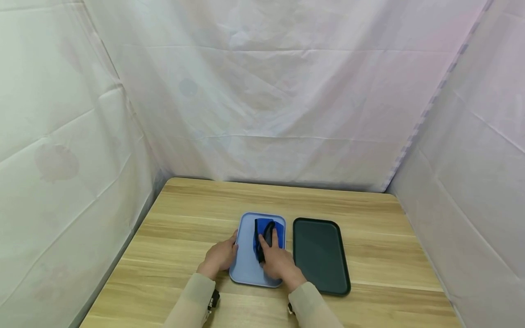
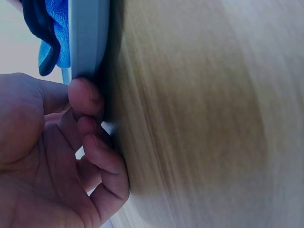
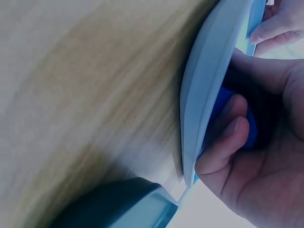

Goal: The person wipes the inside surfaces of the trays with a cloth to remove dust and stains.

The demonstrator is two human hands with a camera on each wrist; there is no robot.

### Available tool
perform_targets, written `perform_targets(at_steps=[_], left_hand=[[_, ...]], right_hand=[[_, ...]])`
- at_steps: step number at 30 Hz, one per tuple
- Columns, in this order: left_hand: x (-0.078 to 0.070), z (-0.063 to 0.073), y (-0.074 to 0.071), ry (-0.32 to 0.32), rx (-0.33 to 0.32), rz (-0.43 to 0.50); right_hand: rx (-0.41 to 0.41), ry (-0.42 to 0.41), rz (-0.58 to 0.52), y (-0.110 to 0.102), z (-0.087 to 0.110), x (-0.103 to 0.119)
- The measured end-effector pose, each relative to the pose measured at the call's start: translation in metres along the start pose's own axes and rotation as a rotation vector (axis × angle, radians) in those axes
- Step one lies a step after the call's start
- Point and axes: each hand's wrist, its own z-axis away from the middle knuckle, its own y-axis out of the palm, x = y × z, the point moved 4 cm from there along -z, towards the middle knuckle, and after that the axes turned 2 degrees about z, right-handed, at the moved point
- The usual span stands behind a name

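A light blue tray [image 1: 244,259] lies on the table with a folded blue cloth [image 1: 263,224] on it. The cloth has a terry surface and black edging [image 2: 40,28], and black parts bunch up at its middle. My left hand [image 1: 221,255] is at the tray's left side, and its thumb and fingertips pinch the rim. My right hand [image 1: 278,262] reaches over the tray's right edge onto the cloth. In the right wrist view, thumb and curled fingers [image 3: 232,133] grip the dark, bunched part, and the palm hides much of it.
A dark green tray [image 1: 320,255] stands just right of the light blue one, with a narrow gap between them. Both lie on a wood-grain table [image 1: 197,205]. Pale cloth curtains [image 1: 270,114] hang behind the table and along both sides.
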Motion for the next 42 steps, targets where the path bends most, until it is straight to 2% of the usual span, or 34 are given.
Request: perform_targets(at_steps=[31,42], left_hand=[[-0.006,0.004,-0.002,-0.003,0.003,0.002],[-0.005,0.003,-0.003,-0.008,0.006,0.000]], right_hand=[[0.015,-0.002,-0.015,-0.007,-0.020,-0.010],[0.024,-0.060,-0.040,-0.009,-0.021,-0.007]])
